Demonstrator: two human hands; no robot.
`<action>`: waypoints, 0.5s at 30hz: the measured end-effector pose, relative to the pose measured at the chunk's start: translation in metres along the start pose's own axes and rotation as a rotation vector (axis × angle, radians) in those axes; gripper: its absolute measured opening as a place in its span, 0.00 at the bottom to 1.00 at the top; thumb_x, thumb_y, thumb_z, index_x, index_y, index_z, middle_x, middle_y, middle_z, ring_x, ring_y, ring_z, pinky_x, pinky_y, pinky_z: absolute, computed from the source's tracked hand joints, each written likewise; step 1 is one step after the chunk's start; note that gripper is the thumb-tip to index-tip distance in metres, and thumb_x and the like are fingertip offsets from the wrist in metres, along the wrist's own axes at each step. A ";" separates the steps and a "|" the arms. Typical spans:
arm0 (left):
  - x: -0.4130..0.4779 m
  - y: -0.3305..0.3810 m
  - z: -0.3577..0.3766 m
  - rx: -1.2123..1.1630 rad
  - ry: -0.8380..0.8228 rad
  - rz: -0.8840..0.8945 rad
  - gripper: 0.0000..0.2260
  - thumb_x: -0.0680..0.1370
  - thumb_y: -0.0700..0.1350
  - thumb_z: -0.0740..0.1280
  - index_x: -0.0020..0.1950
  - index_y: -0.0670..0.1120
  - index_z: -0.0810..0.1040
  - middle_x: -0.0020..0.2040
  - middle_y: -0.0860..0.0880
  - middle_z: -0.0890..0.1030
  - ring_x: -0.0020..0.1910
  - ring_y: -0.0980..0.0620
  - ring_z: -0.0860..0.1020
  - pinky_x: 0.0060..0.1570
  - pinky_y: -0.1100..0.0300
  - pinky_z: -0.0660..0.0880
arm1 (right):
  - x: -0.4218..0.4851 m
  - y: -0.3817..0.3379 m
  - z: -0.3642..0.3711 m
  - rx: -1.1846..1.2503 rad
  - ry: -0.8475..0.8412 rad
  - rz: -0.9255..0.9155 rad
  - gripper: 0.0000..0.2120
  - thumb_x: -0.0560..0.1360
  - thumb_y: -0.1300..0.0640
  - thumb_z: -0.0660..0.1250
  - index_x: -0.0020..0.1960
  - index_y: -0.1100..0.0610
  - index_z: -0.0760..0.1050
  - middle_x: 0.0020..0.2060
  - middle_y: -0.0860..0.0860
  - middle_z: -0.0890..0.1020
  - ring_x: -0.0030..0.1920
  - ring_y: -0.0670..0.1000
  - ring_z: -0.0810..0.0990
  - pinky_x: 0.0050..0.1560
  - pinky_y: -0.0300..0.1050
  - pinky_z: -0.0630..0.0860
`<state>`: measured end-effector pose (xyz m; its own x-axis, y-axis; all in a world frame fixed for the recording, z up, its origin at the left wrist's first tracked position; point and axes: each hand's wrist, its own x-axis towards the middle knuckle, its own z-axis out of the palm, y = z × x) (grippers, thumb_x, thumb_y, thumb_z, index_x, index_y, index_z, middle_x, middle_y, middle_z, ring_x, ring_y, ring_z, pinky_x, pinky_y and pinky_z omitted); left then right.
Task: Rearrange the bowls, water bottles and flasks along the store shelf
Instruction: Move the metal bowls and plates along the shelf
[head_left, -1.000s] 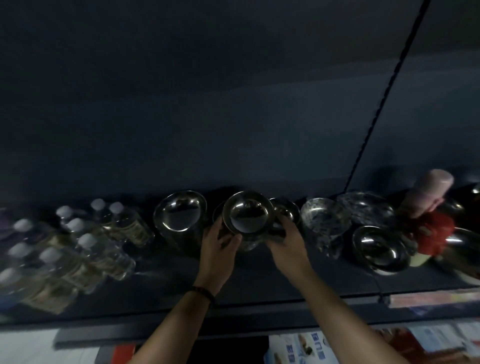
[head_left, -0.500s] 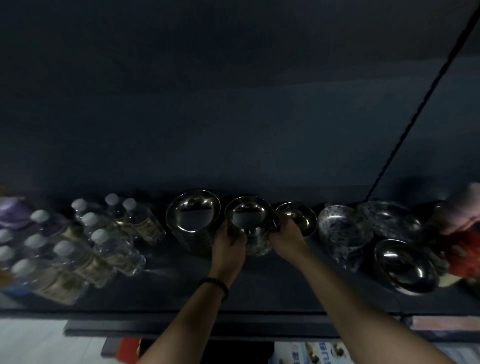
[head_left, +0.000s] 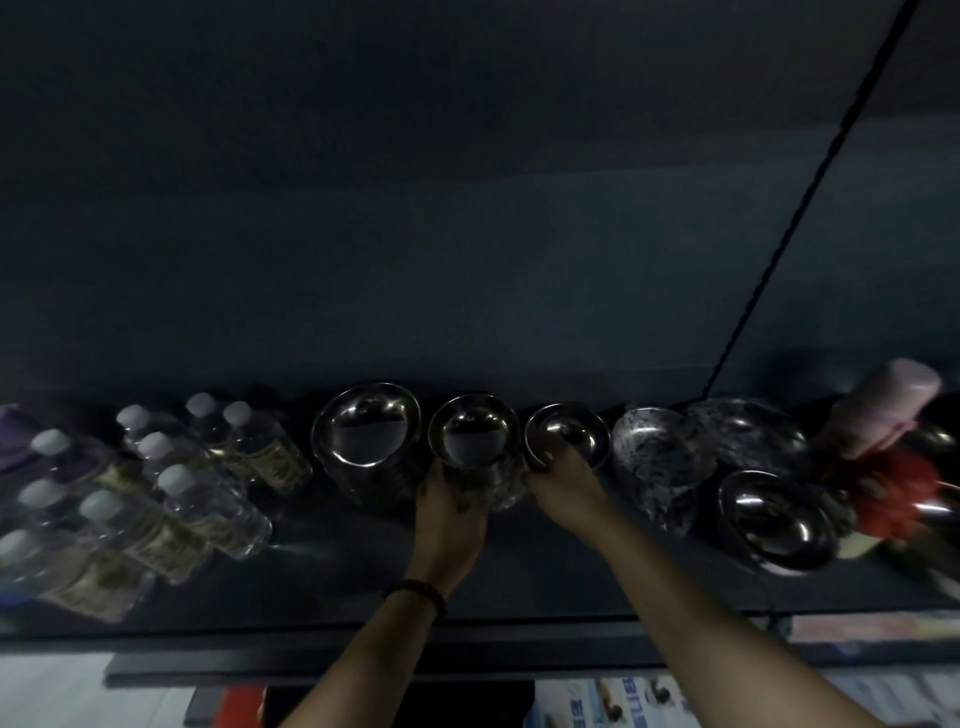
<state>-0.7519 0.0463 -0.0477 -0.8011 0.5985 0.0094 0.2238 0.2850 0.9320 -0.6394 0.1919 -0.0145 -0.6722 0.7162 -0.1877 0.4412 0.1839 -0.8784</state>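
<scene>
Two hands are up on the dark shelf in the lower middle of the frame. The left hand, with a black wristband on that wrist, is wrapped round the near left side of the middle stack of steel bowls. That stack sits on the shelf dead centre in the row. The right hand is tucked in right beside it, fingers curled, and it overlaps the near rim of the small steel bowl just to the right. It's way too dark to say which of the two it actually grips, so I can't tell on that one.

Just left of the middle stack is a bigger stack of steel bowls, nearly touching it. Further left, filling the lower left, is a bunch of clear water bottles with white caps and labels. Something purple sits at the very left edge.

Right of the small bowl comes a speckled bowl, with another patterned bowl behind it. A shiny steel bowl sits nearer the shelf's front edge. At far right there's a pink flask with something red below it, both blurry. A black cord runs diagonally down the dark wall from the upper right.
</scene>
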 end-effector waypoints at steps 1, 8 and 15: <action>-0.008 -0.003 0.004 0.043 -0.018 0.006 0.29 0.75 0.47 0.73 0.76 0.57 0.73 0.68 0.53 0.82 0.67 0.50 0.80 0.67 0.42 0.79 | -0.011 0.000 -0.008 0.010 0.016 0.007 0.22 0.69 0.42 0.72 0.62 0.41 0.80 0.51 0.40 0.87 0.55 0.44 0.85 0.58 0.52 0.83; -0.057 0.039 0.050 0.101 -0.314 0.029 0.24 0.79 0.33 0.72 0.66 0.58 0.72 0.64 0.53 0.77 0.57 0.63 0.80 0.54 0.73 0.76 | -0.098 0.055 -0.072 0.082 0.286 -0.003 0.17 0.77 0.59 0.72 0.61 0.41 0.79 0.54 0.38 0.86 0.55 0.38 0.84 0.55 0.38 0.77; -0.076 0.086 0.138 0.117 -0.647 0.000 0.24 0.82 0.44 0.72 0.78 0.49 0.72 0.71 0.48 0.77 0.61 0.55 0.82 0.63 0.59 0.81 | -0.166 0.128 -0.148 0.060 0.637 0.194 0.14 0.78 0.67 0.69 0.59 0.52 0.81 0.48 0.44 0.84 0.52 0.52 0.82 0.50 0.45 0.74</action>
<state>-0.5956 0.1287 -0.0183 -0.3136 0.9176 -0.2445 0.3121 0.3427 0.8861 -0.3827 0.1961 -0.0310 -0.0930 0.9936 -0.0648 0.4723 -0.0133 -0.8813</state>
